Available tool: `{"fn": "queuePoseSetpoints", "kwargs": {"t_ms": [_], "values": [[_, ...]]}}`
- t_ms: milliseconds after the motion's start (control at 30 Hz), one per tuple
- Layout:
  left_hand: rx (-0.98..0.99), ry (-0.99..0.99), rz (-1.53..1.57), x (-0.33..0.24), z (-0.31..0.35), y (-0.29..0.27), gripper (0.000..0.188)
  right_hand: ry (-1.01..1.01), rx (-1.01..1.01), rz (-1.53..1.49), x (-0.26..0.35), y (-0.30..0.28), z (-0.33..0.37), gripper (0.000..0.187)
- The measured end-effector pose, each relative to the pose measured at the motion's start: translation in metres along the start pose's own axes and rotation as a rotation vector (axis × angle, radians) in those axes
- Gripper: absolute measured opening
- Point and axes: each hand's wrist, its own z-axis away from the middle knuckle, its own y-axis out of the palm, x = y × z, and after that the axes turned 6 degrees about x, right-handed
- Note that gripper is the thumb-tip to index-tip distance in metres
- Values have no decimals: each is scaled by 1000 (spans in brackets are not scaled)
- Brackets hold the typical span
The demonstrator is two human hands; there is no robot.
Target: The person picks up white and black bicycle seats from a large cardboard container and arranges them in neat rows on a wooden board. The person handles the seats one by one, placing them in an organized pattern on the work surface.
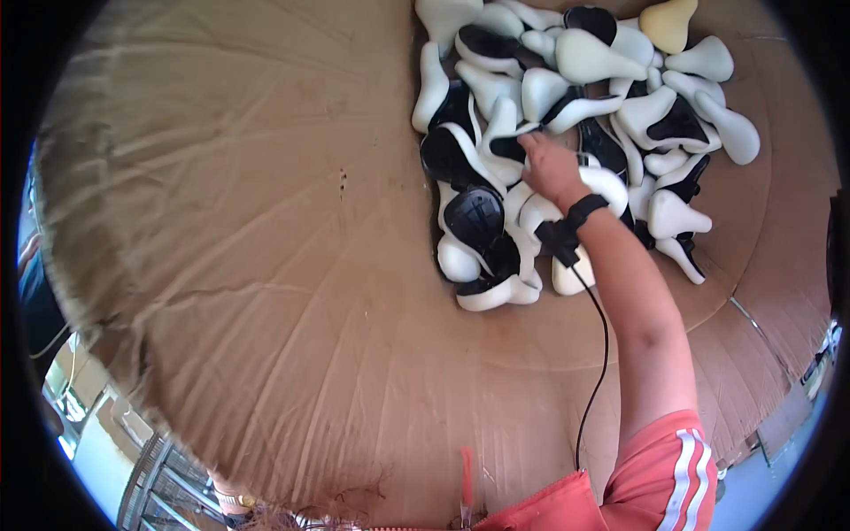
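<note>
My right hand [554, 168] reaches far into a pile of bicycle saddles with white foam tops and black undersides. Its fingers are bent and closed at the edge of one saddle [509, 148], whose black underside shows beside the fingertips; part of the grip is hidden by the hand. White saddles [591, 58] lie around it at all angles, some turned over, like the black-bottomed saddle [475, 218] nearer to me. One yellowish saddle [668, 25] lies at the far right. No part of my left hand can be made out.
The saddles lie in a large brown cardboard box [239, 221] with creased walls. A black cable [604, 354] runs from the device strapped to my right wrist [560, 241] toward my red jacket. Outside the box at the lower left stands a metal-framed rack [164, 482]; a person's dark clothing [42, 301] shows at the left edge.
</note>
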Motion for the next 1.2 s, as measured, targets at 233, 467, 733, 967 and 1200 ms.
{"fn": "queuePoseSetpoints", "kwargs": {"t_ms": [233,467,733,967,1200], "values": [[94,147,-20,-26,-7,-3,49,207,12,96,11,36,-25,33],[316,413,-155,-114,-21,49,38,-93,-117,-615,3,-113,52,49],[564,200,-396,-219,5,171,11,-1150,706,-1027,191,-347,148,38],[552,84,-560,-194,24,137,26,-750,483,-1497,219,-287,153,32],[139,-8,-396,-130,36,65,28,133,171,-493,72,-69,6,39]]}}
